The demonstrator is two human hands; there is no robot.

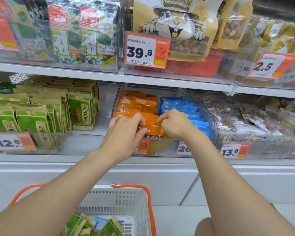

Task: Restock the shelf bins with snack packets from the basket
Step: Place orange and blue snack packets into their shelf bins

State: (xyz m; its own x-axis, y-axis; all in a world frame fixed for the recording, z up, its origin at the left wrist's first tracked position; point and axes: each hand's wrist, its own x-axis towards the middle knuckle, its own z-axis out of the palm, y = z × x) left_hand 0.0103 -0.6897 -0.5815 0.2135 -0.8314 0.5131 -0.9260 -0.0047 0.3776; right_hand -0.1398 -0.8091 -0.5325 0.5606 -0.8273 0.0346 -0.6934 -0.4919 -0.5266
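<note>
At front of clear bin (162,147), both hands pinch orange packets (153,129): left hand (126,132), right hand (174,124). Step: seating stock, orange row left of blue packets (184,111). Next, prob: let go, reach down to basket (134,200) below bin; green + blue pkts left there.

Left hand (126,129) and right hand (174,124) cover most of the front orange packet (154,129), and its label text is unreadable. Basket (126,198) is cut off by the lower edge. The price tag (142,145) behind the left hand is blurred and partly hidden.
</note>
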